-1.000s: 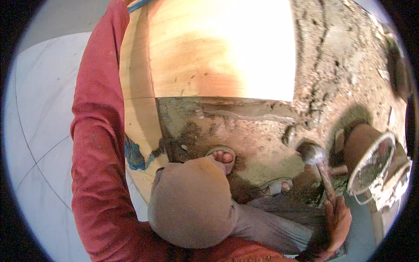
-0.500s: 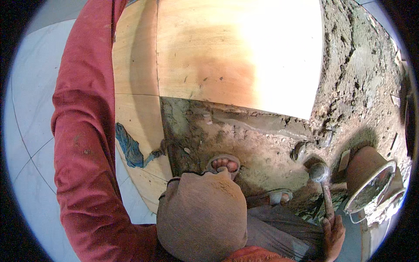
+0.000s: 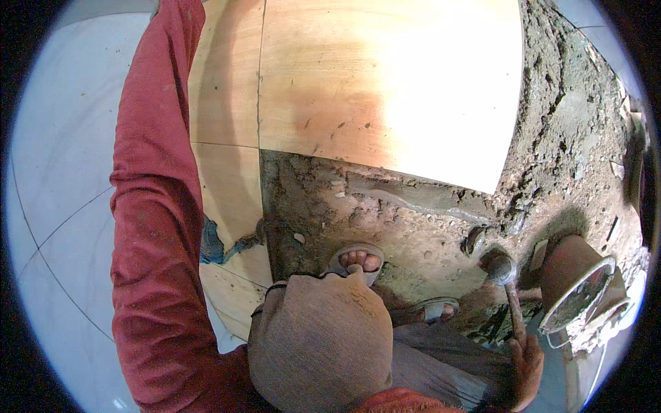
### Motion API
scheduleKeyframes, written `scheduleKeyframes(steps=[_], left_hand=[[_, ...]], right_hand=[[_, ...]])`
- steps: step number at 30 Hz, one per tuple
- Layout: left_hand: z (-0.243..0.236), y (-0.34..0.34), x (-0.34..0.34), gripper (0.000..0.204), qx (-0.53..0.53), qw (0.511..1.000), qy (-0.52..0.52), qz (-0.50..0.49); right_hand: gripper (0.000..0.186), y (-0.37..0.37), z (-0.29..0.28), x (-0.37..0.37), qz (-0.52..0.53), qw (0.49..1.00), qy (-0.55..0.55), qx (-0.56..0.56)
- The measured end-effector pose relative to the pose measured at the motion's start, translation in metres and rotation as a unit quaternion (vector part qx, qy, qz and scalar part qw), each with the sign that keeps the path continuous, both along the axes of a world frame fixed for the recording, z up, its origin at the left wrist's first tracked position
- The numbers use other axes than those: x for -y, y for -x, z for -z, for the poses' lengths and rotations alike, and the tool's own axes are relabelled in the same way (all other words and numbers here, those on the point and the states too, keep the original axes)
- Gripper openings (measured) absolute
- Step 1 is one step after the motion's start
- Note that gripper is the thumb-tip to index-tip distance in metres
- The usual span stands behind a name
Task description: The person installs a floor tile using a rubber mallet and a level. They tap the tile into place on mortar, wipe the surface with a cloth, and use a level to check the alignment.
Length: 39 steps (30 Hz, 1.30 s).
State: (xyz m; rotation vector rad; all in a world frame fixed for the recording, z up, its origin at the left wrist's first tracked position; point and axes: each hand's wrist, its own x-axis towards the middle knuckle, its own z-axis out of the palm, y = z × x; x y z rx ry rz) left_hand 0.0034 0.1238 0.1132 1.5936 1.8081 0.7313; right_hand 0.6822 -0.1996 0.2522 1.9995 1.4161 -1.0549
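Note:
In the lower right my right hand (image 3: pixel 527 372) is closed round the wooden handle of a mallet (image 3: pixel 505 270). The mallet's round grey head points away from me, over the bare mortar bed (image 3: pixel 427 255). My left arm, in a red sleeve (image 3: pixel 155 227), stretches up along the left side to the top edge, where its hand is out of view. Large wood-patterned tiles (image 3: pixel 323 89) cover the upper middle, the right part glaring with light. Their near edge borders the rough mortar.
A mortar-stained bucket (image 3: pixel 577 282) lies tilted at the right. A blue rag (image 3: pixel 212 242) is partly hidden behind my left sleeve. My sandalled feet (image 3: pixel 359 260) rest on the rough bed, below the tile edge. Pale marbled floor tiles (image 3: pixel 62 172) extend at the far left.
My left sleeve has shifted right in the picture and now covers more of the blue rag. The right hand and mallet have hardly moved.

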Motion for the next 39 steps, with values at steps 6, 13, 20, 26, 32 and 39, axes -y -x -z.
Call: scheduleKeyframes(steps=[6, 13, 20, 26, 32, 39], left_hand=[[-0.002, -0.024, 0.016, 0.058, -0.171, 0.984, -0.031, 0.041], [0.047, 0.019, 0.034, 0.048, -0.356, 0.919, -0.152, 0.070], [-0.017, 0.029, 0.208, 0.039, -0.366, 0.920, -0.090, -0.104], [-0.013, 0.066, 0.353, 0.037, -0.280, 0.938, -0.008, -0.206], [0.032, 0.112, 0.445, 0.035, -0.336, 0.905, 0.079, -0.247], [0.040, 0.128, 0.510, 0.033, -0.443, 0.840, 0.080, -0.303]], right_hand=[[0.024, 0.010, -0.005, 0.006, -0.056, 0.996, -0.010, 0.065], [0.031, -0.004, 0.000, 0.009, -0.058, 0.997, -0.017, 0.046], [0.031, -0.026, 0.004, 0.031, -0.133, 0.989, -0.004, 0.066], [0.043, -0.110, 0.026, -0.016, -0.161, 0.975, 0.120, -0.098], [0.033, -0.131, 0.082, 0.091, -0.032, 0.996, 0.041, -0.068], [0.028, -0.133, 0.042, 0.126, 0.169, 0.961, -0.204, -0.072]])
